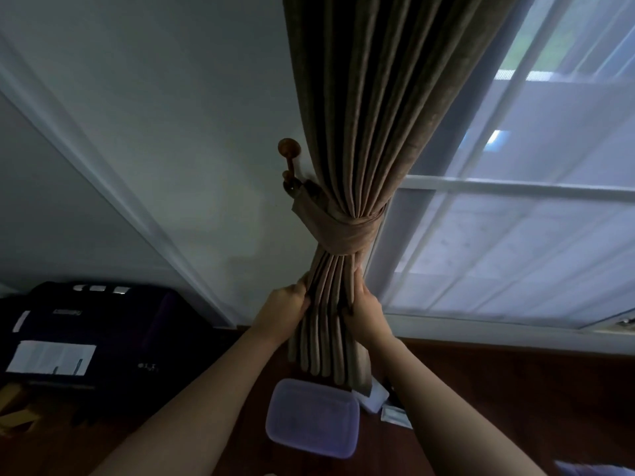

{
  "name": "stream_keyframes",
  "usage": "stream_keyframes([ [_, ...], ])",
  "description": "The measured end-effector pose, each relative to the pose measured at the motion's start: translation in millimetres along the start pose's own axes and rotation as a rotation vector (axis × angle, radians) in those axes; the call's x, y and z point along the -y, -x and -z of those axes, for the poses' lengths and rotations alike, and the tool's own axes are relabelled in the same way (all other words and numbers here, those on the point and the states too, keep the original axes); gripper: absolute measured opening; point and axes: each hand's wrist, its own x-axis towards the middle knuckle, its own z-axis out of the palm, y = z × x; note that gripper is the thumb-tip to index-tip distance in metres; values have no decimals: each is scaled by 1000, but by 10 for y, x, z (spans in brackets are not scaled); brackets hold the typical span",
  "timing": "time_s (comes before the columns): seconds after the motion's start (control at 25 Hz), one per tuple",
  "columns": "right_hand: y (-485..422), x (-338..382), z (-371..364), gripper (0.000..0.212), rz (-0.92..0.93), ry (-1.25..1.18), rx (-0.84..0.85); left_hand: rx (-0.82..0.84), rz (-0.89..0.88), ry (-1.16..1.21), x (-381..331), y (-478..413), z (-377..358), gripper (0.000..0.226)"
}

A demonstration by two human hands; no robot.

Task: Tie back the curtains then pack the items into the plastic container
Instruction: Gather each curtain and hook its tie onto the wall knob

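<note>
A brown pleated curtain [371,115] hangs beside the window, gathered by a matching fabric tieback [343,233] looped onto a wooden wall hook [288,156]. Just below the tieback, my left hand [285,309] grips the left folds of the curtain and my right hand [366,312] grips the right folds. Under the curtain's hem, a clear plastic container [312,419] lies on the dark wooden floor. Small white items [374,395] lie beside it on its right, partly hidden by the curtain and my right forearm.
A dark case with white labels [86,338] stands at the left against the white wall. The window [532,235] with white bars fills the right side. Wooden floor [515,389] stretches along the bottom right.
</note>
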Motion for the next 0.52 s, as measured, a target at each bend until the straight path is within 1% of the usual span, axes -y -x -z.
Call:
stream_keyframes([
  [0.08,-59,-52,32,69,24,39,72,-2,13,-68,-72,73,-102,14],
  [0.16,-92,-82,72,47,24,101,172,-38,-11,-155,-97,135,-229,23],
  [0.2,-116,-91,86,40,23,127,196,-56,-9,-184,-121,148,-244,23],
  [0.24,-143,-100,102,39,25,154,203,-61,2,-191,-160,150,-214,16],
  [0.28,-174,-109,119,43,15,162,203,-58,11,-164,-176,148,-195,10],
  [0.36,-160,-145,135,57,12,118,183,-43,59,-17,-159,142,-150,10],
  [0.4,-87,-158,122,65,9,68,168,-17,101,92,-151,149,-123,16],
  [0.44,12,-170,97,72,8,-14,147,-1,107,190,-126,170,-121,22],
  [0.52,181,-217,-6,83,45,-176,87,26,74,289,-91,229,-107,36],
])
